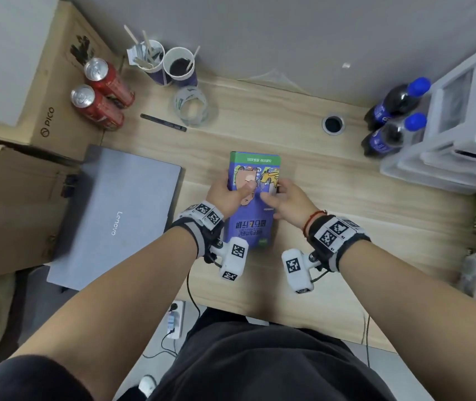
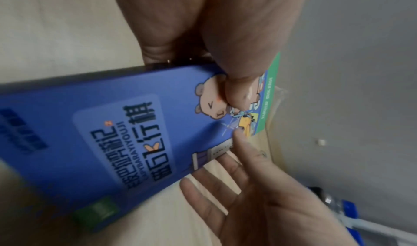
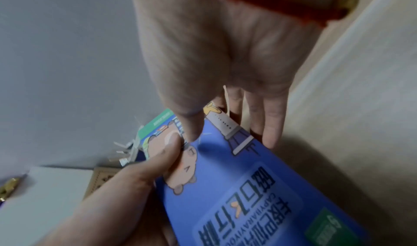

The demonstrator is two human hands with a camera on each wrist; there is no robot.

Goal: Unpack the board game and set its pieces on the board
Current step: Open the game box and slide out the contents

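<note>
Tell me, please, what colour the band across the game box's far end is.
Green band on the game box; clearest in the head view.

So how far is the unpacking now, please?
Nothing is unpacked: the box looks closed on the desk. In hand: the left hand grips it, thumb on top; the right hand touches its other edge. Left: opening it, laying out board and pieces.

"lenovo" on the grey laptop (image 1: 115,215), "pico" on the cardboard box (image 1: 57,91), "capybarayiyouji" on the game box (image 2: 90,142).
</note>
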